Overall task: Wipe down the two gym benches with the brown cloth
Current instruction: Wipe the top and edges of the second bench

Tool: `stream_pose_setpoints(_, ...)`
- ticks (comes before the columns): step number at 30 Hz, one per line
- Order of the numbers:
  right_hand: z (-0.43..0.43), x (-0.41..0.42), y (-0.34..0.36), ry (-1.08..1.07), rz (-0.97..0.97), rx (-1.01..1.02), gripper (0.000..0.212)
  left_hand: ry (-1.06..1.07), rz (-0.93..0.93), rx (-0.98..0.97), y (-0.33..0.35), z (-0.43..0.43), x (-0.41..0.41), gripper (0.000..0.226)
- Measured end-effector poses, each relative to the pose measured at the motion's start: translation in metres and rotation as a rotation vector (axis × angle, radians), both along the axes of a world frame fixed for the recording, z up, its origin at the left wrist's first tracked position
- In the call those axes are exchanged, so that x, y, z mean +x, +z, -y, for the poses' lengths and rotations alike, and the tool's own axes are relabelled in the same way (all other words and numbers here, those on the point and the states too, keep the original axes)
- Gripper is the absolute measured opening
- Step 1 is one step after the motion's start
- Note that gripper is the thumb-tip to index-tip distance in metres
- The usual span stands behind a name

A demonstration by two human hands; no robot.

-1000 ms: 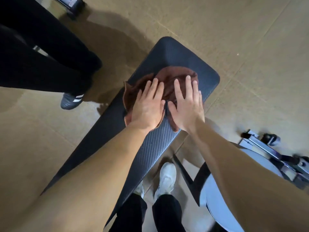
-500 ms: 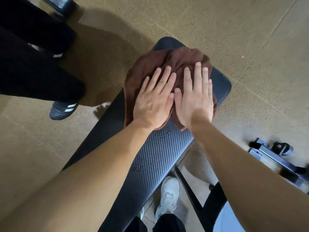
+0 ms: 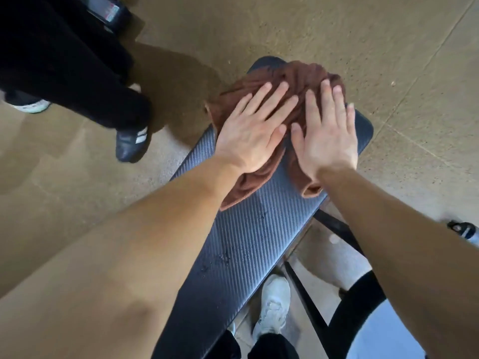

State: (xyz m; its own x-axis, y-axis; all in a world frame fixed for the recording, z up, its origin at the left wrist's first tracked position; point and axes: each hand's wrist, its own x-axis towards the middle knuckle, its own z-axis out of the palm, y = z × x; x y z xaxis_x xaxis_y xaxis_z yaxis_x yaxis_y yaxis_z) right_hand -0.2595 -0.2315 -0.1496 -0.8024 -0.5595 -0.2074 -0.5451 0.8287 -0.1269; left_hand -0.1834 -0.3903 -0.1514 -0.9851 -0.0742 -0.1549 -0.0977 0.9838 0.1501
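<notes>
Both palms lie flat with fingers straight, the left hand and right hand level side by side, pressing the one brown cloth. It is bunched at the far end of the bench, toward 1 o'clock. The pad runs 7 to 1, so I'd guess the next stroke comes back toward 7. Only one bench shows.

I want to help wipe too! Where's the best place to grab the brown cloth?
Pinch the loose flap of the cloth that trails toward the person, coming in from the bare near end of the bench. The bunched middle is pinned under the flat left hand and right hand.
</notes>
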Motion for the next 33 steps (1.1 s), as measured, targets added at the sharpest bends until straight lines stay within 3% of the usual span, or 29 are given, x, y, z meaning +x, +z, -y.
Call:
stream_pose_setpoints(6,0.007,0.036,0.005,-0.092,0.012,-0.046,0.066,0.193,-0.031,0.097,0.002,-0.019,0.034,0.055)
stream_pose_setpoints(10,-0.007,0.130,0.019,0.129,0.131,0.081,0.067,0.257,0.105,0.121,0.015,-0.049,0.142,0.056)
stream_pose_setpoints(13,-0.014,0.143,0.017,0.304,0.164,0.090,0.066,0.242,0.190,0.089,0.017,-0.050,0.184,0.057)
stream_pose_setpoints(16,-0.001,0.087,0.010,0.357,0.068,0.100,0.063,0.204,0.140,0.077,0.010,-0.032,0.140,0.057)
stream_pose_setpoints(20,0.021,0.015,0.006,0.158,-0.009,0.083,0.062,0.296,0.006,0.109,0.004,-0.019,0.052,0.054)
stream_pose_setpoints(23,0.024,0.029,0.002,0.026,-0.001,0.018,0.064,0.298,-0.008,0.113,-0.002,-0.020,0.044,0.052)
stream_pose_setpoints(26,0.017,0.091,0.010,0.010,0.049,0.026,0.067,0.280,0.018,0.125,0.002,-0.030,0.104,0.054)
stream_pose_setpoints(30,-0.001,0.183,0.017,0.232,0.146,0.096,0.068,0.308,0.175,0.110,0.017,-0.051,0.217,0.058)
stream_pose_setpoints(33,-0.005,0.180,0.013,0.383,0.154,0.098,0.067,0.272,0.234,0.084,0.019,-0.050,0.240,0.059)
